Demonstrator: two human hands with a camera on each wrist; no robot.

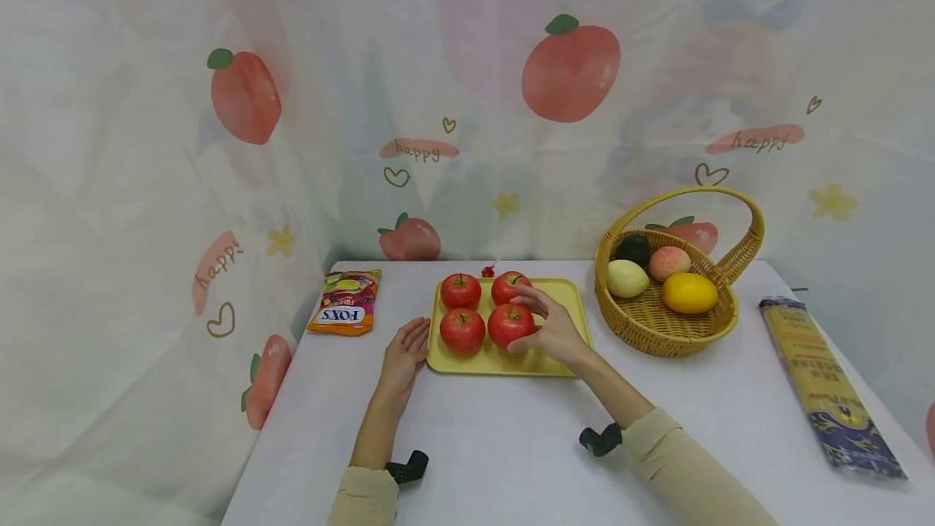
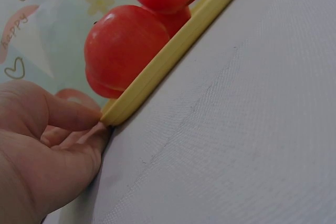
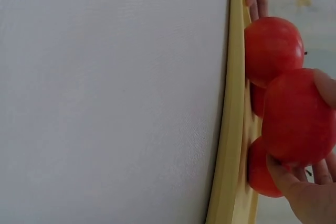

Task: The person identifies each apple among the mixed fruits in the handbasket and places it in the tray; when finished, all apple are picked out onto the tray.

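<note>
A yellow tray [image 1: 566, 296] carries red apples in two rows. My right hand [image 1: 553, 333] holds the front right apple [image 1: 507, 328], thumb on its near side and fingers round the far side. The right wrist view shows that apple [image 3: 296, 121] large between thumb and fingers; whether it touches the tray I cannot tell. Close by are the back right apple [image 1: 507, 286], the front left apple [image 1: 462, 333] and the back left apple [image 1: 460, 291]. At the tray's left edge, my left hand [image 1: 404, 355] pinches the rim, its thumb against the corner in the left wrist view.
A wicker basket [image 1: 643, 339] with a tall handle holds several fruits, right of the tray. Farther right lies a long yellow and blue packet [image 1: 825, 388]. An orange FOX'S candy bag [image 1: 345, 303] lies at the left. A small red item [image 1: 488, 272] sits behind the tray.
</note>
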